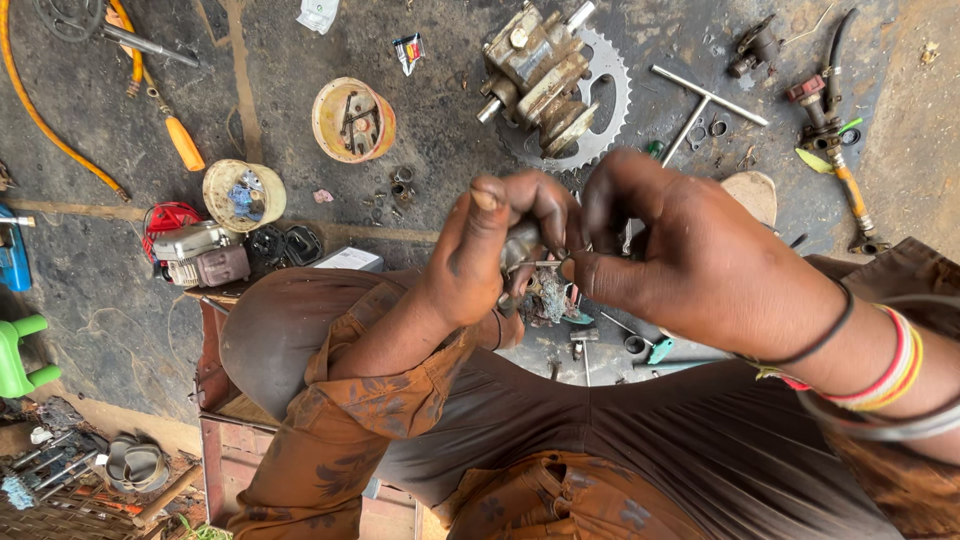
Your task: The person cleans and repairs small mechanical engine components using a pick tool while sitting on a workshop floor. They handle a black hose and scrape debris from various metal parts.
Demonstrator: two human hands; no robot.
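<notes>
Both hands raised together over the lap. Left hand (490, 245) curled, thumb and fingers pinched shut. Right hand (690, 260) palm down, fingertips pinched, touching left's. Bangles on right wrist (880, 375).

Pump (540, 75) on sprocket (612, 70), T-wrench (700, 105) right, two bowls (353, 120) left.

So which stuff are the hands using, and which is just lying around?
In use:
left hand
right hand
small metal part pinched between them

Lying about:
big sprocket
T-shaped wrench
round tub of bits
orange-handled screwdriver
small engine
</notes>
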